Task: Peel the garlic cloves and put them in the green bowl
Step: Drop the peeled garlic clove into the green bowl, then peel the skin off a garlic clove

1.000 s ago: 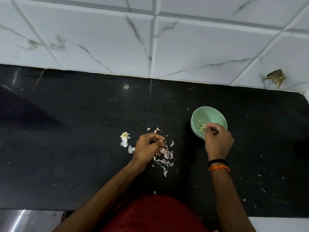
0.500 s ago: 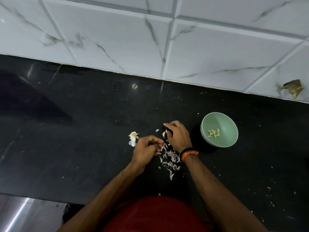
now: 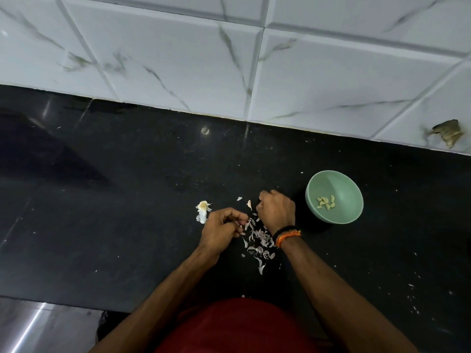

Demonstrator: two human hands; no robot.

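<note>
No brand, label or writing can be read anywhere on the black countertop [image 3: 127, 225] or the white marbled wall tiles [image 3: 178, 59]. The green bowl [image 3: 351, 215] stands at about three o'clock from the hands, apart from them, with a small cluster of peeled garlic cloves [image 3: 326, 202] lying at its bottom. The left hand [image 3: 220, 231] hovers low over the counter with its fingers curled inward toward the thumb; whatever sits between them is hidden by the fingers themselves, so I cannot tell whether it pinches a clove or closes on nothing. The right hand [image 3: 276, 208] is seen from the back, its fingers curled down toward the counter at its eleven o'clock edge; the fingertips and anything under them are out of sight, so its hold cannot be told either. A black band and orange thread [image 3: 286, 234] circle the right wrist. Between and below the two hands lies a scatter of garlic skins [image 3: 258, 242], running toward six o'clock. At nine o'clock from the left hand, just beside it, rests the remaining garlic bulb piece [image 3: 202, 211], white with a pale root end. A brownish scrap [image 3: 447, 133] clings to the wall at the far two o'clock; what it is cannot be made out. A red garment [image 3: 229, 327] fills the bottom edge, cut off by the frame.
</note>
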